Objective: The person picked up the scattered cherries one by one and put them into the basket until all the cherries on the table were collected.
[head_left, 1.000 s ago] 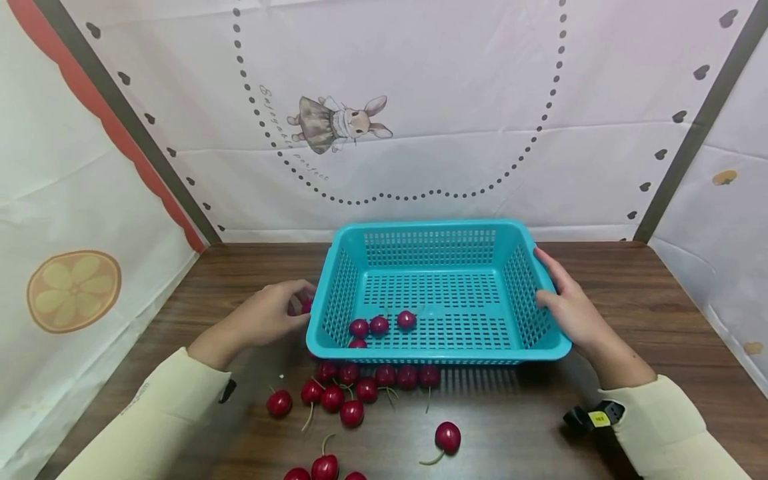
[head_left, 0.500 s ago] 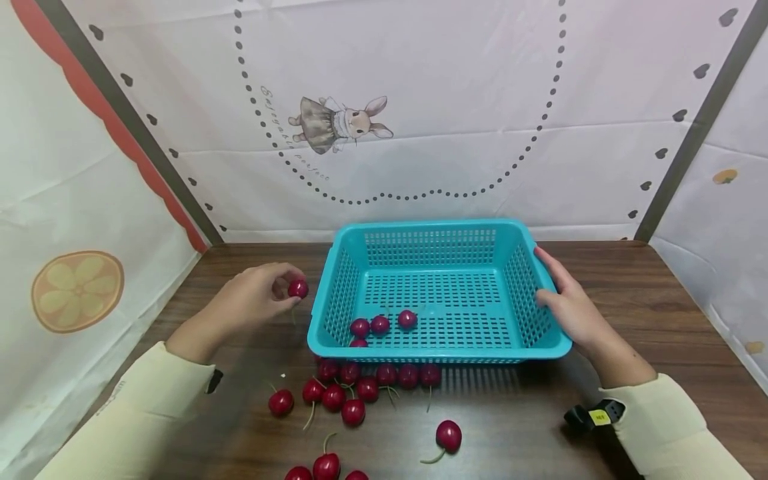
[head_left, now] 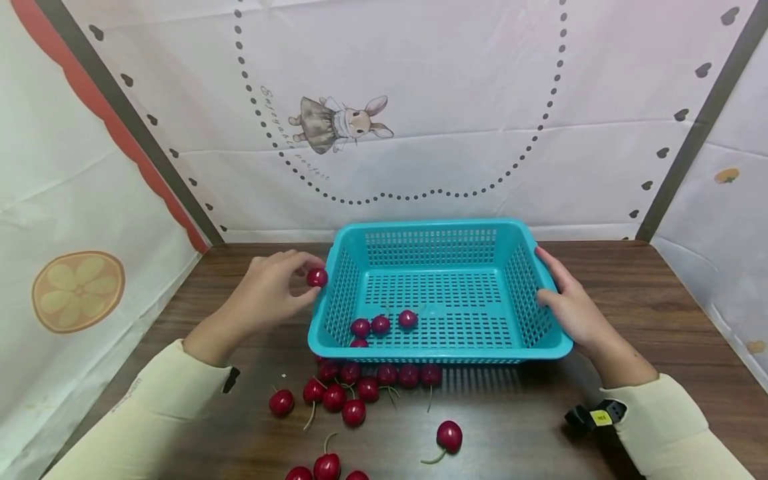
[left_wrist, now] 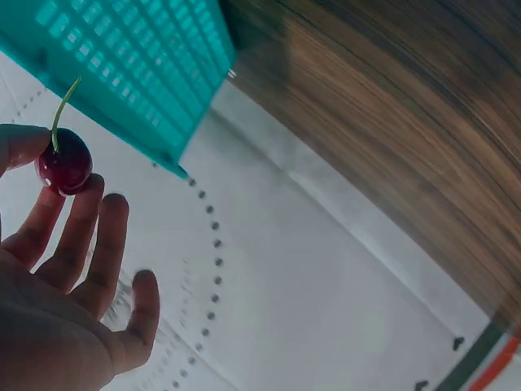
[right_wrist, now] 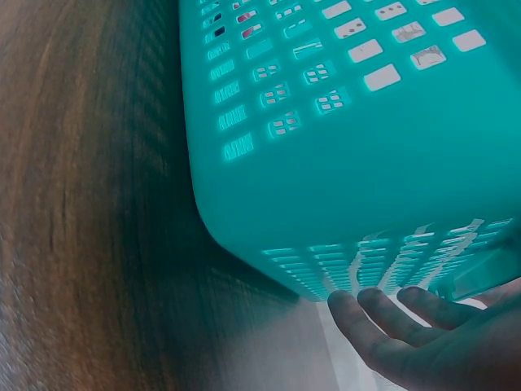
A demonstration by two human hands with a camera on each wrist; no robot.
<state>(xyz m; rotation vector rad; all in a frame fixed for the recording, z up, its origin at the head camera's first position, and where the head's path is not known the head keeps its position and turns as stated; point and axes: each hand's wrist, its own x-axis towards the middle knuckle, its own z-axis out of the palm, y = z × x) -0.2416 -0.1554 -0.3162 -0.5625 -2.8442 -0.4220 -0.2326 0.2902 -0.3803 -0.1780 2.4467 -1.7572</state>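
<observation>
Far left, the left hand (head_left: pixel 264 287) pinches one glossy, dark-red, round cherry (head_left: pixel 317 277) with a thin green stem. The thumb bears near the stem side, the index and middle fingertips opposite; the remaining fingers stand spread and hold nothing. The gap between thumb and fingers is no wider than the fruit. The cherry is raised at the left rim of a turquoise, rectangular basket of perforated plastic (head_left: pixel 441 355); contact with the rim cannot be confirmed. Judged handling: light, firm, slick-skinned and easily bruised; best taken lightly by its sides or by the stem.

Next, loose dark-red cherries (head_left: pixel 353 413) lie on the dark brown wood-grain table (head_left: pixel 510 413), mostly clustered before the basket's left half. One lies apart further right; others are cut by the lower edge of the head view.

Inside the basket, four red cherries (head_left: pixel 381 325) show near the front left, one partly hidden. The basket is judged light and fairly stiff, best held by the rim.

Far right, the right hand (head_left: pixel 570 307) grips the basket's right side, thumb inside the rim, fingers along the outer wall.
</observation>
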